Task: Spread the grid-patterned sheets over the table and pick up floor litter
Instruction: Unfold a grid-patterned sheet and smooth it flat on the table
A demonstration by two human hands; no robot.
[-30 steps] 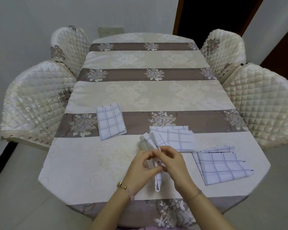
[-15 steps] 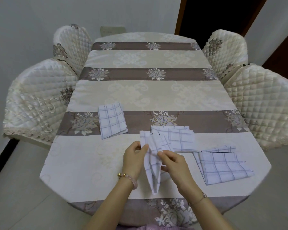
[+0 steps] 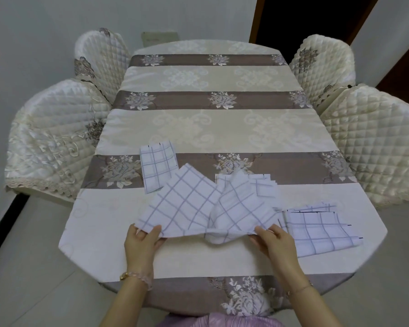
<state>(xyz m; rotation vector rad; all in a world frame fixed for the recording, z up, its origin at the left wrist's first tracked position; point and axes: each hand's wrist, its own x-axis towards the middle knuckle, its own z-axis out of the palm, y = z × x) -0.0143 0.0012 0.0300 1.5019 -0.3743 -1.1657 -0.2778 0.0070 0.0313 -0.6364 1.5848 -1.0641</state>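
A white sheet with a blue grid (image 3: 194,206) hangs half unfolded just above the near part of the table (image 3: 213,128). My left hand (image 3: 141,241) pinches its near left corner and my right hand (image 3: 273,240) pinches its near right corner. Its middle still sags in a fold. Three folded grid sheets lie on the cloth: one at the left (image 3: 157,165), a stack behind the open sheet (image 3: 266,187), and a stack at the near right (image 3: 316,230). No floor litter shows.
Quilted cream chairs stand close along both sides: two on the left (image 3: 54,140), (image 3: 99,55) and two on the right (image 3: 376,142), (image 3: 324,62). A dark doorway (image 3: 312,17) opens behind the far right. Pale floor tiles (image 3: 24,267) lie to either side of me.
My hands have moved apart, left hand to the left and right hand to the right, pulling the narrow folded sheet open into a wide spread. The other sheets have not moved.
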